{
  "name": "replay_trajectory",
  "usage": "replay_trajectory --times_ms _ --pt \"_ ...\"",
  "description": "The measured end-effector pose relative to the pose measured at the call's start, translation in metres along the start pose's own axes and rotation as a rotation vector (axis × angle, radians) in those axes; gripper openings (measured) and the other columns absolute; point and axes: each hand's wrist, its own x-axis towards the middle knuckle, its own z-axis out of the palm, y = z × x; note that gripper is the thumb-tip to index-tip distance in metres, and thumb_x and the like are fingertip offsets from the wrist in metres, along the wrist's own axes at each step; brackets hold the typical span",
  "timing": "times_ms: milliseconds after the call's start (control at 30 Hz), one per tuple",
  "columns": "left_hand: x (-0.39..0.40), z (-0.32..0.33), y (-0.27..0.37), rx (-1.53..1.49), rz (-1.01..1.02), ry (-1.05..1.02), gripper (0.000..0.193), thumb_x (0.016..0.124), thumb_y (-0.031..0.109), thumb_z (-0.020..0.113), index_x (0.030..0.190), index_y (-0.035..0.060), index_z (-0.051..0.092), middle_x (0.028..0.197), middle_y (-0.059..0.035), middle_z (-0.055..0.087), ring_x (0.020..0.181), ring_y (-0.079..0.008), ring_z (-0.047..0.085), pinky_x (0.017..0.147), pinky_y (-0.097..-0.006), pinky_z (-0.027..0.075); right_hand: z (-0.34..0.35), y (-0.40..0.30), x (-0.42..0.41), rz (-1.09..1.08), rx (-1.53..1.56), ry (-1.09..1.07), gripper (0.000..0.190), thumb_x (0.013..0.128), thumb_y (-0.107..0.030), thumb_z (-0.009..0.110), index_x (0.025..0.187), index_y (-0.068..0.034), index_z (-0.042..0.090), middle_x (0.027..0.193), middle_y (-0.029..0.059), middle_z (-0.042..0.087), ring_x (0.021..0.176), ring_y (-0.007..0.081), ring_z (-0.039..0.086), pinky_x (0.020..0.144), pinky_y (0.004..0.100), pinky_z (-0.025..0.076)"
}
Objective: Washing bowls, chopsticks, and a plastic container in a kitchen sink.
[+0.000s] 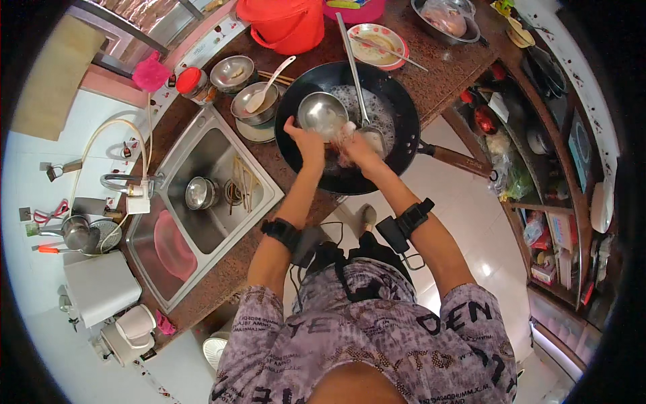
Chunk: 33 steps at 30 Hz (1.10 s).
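Observation:
My left hand (pixel 309 147) grips the rim of a shiny metal bowl (pixel 323 108), its thumb at the left side. The bowl is tilted over a black wok (pixel 298 174) with foamy water (pixel 386 103) in it. My right hand (pixel 364 151) holds a crumpled, wet pinkish cloth or scrubber (pixel 345 144) against the bowl's near right edge; its exact kind is unclear. A long-handled metal spatula (pixel 356 70) leans in the wok beside my right hand, its blade partly hidden. The wok's wooden handle (pixel 456 159) points right, past the counter edge.
Left of the wok is a steel double sink (pixel 267 189) holding small metal bowls (pixel 201 193), chopsticks and a pink basin (pixel 174 245). Metal bowls (pixel 233 73), one with a spoon (pixel 257 98), a plate (pixel 378 43) and a red bucket (pixel 287 25) stand around the wok's far side.

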Motion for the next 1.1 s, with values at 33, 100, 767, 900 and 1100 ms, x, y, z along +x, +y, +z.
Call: replay_trajectory --times_ms 33,100,767,900,1100 --pt "0.000 0.000 0.003 0.004 -0.002 -0.007 0.055 0.073 -0.007 0.041 0.124 -0.0047 0.022 0.122 -0.0243 0.031 0.115 -0.0362 0.030 0.099 -0.0384 0.024 -0.001 0.007 -0.002 0.005 0.005 0.005 0.026 0.084 -0.019 0.050 0.108 -0.009 0.050 0.095 0.0049 0.057 0.085 0.0197 0.057 0.068 0.0305 0.047" --pt "-0.002 -0.003 0.013 0.161 -0.004 -0.053 0.061 0.073 -0.002 0.048 0.125 -0.0053 0.017 0.122 -0.0270 0.027 0.116 -0.0398 0.028 0.098 -0.0391 0.025 -0.002 0.016 -0.013 -0.500 -0.820 0.411 0.038 0.076 -0.017 0.059 0.111 -0.008 0.049 0.115 0.0089 0.048 0.102 0.0296 0.046 0.077 0.0370 0.044" --pt "-0.017 -0.014 0.001 0.396 0.249 -0.736 0.034 0.077 0.001 0.053 0.110 0.0023 0.051 0.103 -0.0158 0.058 0.089 -0.0292 0.058 0.076 -0.0348 0.046 -0.011 -0.036 -0.067 -0.832 -0.204 0.330 0.029 0.077 -0.009 0.054 0.105 -0.007 0.052 0.108 0.0148 0.051 0.107 0.0317 0.046 0.087 0.0404 0.038" --pt "-0.041 -0.013 0.018 -0.268 -0.289 -0.683 0.023 0.077 0.000 0.053 0.100 -0.0008 0.057 0.088 -0.0012 0.061 0.081 -0.0100 0.055 0.071 -0.0269 0.045 -0.006 -0.033 -0.054 -0.958 -0.549 0.387 0.033 0.078 -0.014 0.054 0.111 -0.006 0.051 0.124 0.0146 0.043 0.121 0.0312 0.033 0.096 0.0438 0.030" --pt "-0.047 -0.032 0.027 -0.214 -0.284 -0.958 0.025 0.078 0.008 0.060 0.102 0.0020 0.058 0.091 0.0006 0.060 0.086 -0.0081 0.053 0.076 -0.0214 0.039 -0.051 -0.040 0.005 -0.266 0.078 0.052 0.032 0.084 -0.028 0.054 0.108 -0.006 0.055 0.109 0.0090 0.055 0.099 0.0166 0.052 0.086 0.0288 0.040"
